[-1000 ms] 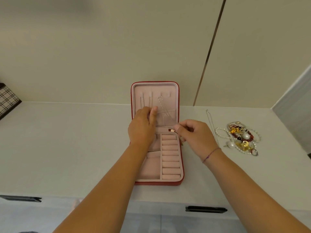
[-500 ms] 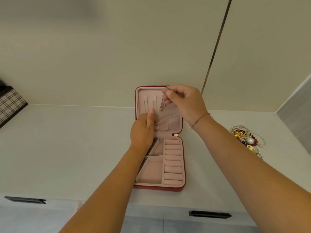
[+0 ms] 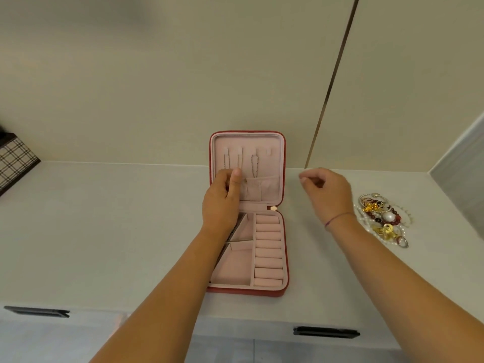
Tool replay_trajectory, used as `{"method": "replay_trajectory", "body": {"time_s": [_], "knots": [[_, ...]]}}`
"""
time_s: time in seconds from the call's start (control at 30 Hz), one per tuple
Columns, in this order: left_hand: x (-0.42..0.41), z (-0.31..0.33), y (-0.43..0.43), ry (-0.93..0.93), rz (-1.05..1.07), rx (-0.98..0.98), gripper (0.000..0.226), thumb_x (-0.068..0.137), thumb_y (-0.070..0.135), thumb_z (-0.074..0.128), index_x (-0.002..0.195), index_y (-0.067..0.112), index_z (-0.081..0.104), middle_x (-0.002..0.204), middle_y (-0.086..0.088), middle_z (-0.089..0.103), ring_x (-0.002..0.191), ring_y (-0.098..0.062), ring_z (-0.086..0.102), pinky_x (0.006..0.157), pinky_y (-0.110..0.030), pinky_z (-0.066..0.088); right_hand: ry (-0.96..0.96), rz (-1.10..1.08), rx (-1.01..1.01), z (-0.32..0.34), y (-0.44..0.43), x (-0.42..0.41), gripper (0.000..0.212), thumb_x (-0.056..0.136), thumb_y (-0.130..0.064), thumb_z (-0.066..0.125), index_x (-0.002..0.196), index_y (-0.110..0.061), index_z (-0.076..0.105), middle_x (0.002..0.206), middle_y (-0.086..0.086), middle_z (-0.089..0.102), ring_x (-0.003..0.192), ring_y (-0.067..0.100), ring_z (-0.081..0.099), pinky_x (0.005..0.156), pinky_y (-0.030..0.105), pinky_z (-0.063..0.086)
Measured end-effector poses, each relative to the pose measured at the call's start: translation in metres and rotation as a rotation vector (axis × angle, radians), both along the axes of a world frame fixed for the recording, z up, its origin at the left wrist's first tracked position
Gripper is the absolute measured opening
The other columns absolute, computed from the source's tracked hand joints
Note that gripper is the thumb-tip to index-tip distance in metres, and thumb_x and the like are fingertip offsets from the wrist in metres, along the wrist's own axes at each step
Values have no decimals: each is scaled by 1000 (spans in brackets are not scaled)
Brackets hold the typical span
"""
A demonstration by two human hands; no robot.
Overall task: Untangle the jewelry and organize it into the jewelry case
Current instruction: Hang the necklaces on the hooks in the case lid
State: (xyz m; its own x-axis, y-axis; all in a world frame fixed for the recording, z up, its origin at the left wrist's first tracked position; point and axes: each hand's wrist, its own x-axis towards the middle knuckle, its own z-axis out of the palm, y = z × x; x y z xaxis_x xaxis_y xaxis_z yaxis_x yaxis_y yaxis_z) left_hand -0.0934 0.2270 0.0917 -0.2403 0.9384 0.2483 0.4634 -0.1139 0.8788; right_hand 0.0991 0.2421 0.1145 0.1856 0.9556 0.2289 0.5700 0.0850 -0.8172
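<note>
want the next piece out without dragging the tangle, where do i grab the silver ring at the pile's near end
Probably pinch the silver ring by its outer rim, from the near right. It lies at the nearest tip of the jewelry pile, jutting past the pearls, so that rim looks free. Whether it is linked cannot be told.

Counter [image 3: 117, 231]: pale, flat.
Centre: open red jewelry case [image 3: 247, 291].
3 o'clock: tangled jewelry pile [image 3: 382, 218], well apart.
9 o'clock: plaid box [image 3: 15, 163].
</note>
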Motion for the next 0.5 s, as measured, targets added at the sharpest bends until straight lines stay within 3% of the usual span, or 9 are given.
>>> {"method": "replay_trajectory", "body": {"time_s": [0.17,0.3,0.5], "knots": [[-1,-6,2,-7,11,-14,16,98,41,45,99,27,53,87,8,60,79,-5,56,67,-16,45,-152,-189,-205,-20,40,62,6,85,-20,66,87,-18,71,95,5,70,89,22,62,80,29,47],[0,-5,2,-13,-4,-19,14,98,39,45,98,28,53,88,10,60,80,-4,56,68,-13,45,-286,-229,-320,-28,60,77,10,84,-26,68,76,-24,63,94,4,70,92,28,61,87,41,49],[-1,-4,1,-12,-5,-6,19,98,38,43,100,24,54,86,14,58,80,-1,55,63,-6,43,-430,-248,-398,-34,81,77,17,86,-33,65,76,-20,67,91,6,69,88,29,57,87,36,36]]}}
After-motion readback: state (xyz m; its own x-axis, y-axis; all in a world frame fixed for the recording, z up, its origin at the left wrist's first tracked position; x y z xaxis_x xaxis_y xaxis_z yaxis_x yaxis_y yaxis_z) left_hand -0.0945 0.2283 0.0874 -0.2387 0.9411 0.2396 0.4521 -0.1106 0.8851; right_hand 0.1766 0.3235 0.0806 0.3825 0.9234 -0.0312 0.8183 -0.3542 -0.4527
